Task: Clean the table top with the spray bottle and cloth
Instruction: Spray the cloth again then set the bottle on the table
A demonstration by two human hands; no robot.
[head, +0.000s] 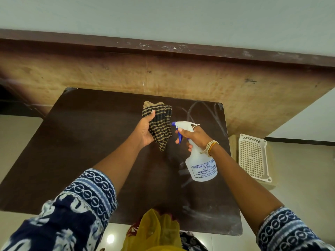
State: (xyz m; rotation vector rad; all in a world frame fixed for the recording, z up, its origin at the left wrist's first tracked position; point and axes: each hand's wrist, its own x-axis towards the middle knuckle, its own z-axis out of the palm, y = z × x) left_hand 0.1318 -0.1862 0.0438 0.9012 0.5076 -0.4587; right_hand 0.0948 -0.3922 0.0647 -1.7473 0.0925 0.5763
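Observation:
My left hand point(145, 130) grips a dark checked cloth point(161, 124) with tan stripes, held up above the dark brown table top point(87, 153). My right hand point(194, 135) holds a white spray bottle point(201, 165) by its neck, a finger on the blue trigger. The blue nozzle points left at the cloth, a short gap away. The bottle hangs tilted over the table's right half, its printed label facing me. Pale streaks and smears show on the table top near the far right corner.
A large light-brown wooden board point(126, 77) with a dark edge stands behind the table against the wall. A white perforated plastic tray point(252, 157) lies on the floor to the right. Yellow fabric point(155, 230) hangs at the near table edge.

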